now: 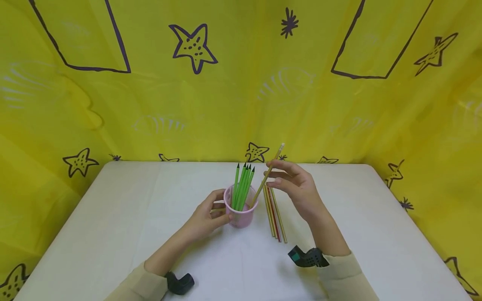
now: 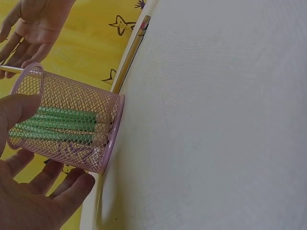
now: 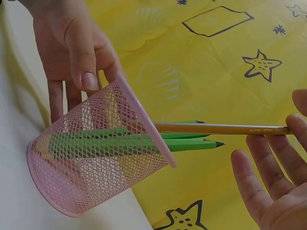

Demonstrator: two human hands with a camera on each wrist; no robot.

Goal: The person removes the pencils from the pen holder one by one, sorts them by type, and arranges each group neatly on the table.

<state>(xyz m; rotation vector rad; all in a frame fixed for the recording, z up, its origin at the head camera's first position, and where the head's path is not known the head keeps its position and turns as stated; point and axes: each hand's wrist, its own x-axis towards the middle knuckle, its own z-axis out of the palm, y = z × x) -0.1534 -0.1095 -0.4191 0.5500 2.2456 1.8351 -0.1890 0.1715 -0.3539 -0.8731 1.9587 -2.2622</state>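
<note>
Gold pencil (image 1: 262, 184), one: slanting, its pale end pointing up and its lower end reaching inside the rim of the cup. Right hand (image 1: 299, 186): its grip is pinching that pencil near the upper end, between thumb and fingers.

Pink mesh pencil cup (image 1: 242, 219), one: opening upward, sitting over the middle of the bench; whether its base is touching the surface cannot be told. Left hand (image 1: 207, 216): its grip is curving round the cup's left side, the thumb lying near the rim.

Green pencils (image 1: 242, 190), several: standing bunched in the cup, leaning slightly, dark points showing above the rim.

Loose pencils (image 1: 275, 217), gold and red: lying side by side just right of the cup, on the bench (image 1: 113, 217), whose top is showing white.

Beige sleeves (image 1: 346, 278), two: covering the forearms. Dark wrist devices (image 1: 180, 283), two: sitting at the cuffs.

Yellow backdrop (image 1: 226, 100): hanging behind and at both sides, bearing dark starfish outlines and pale shell drawings.
</note>
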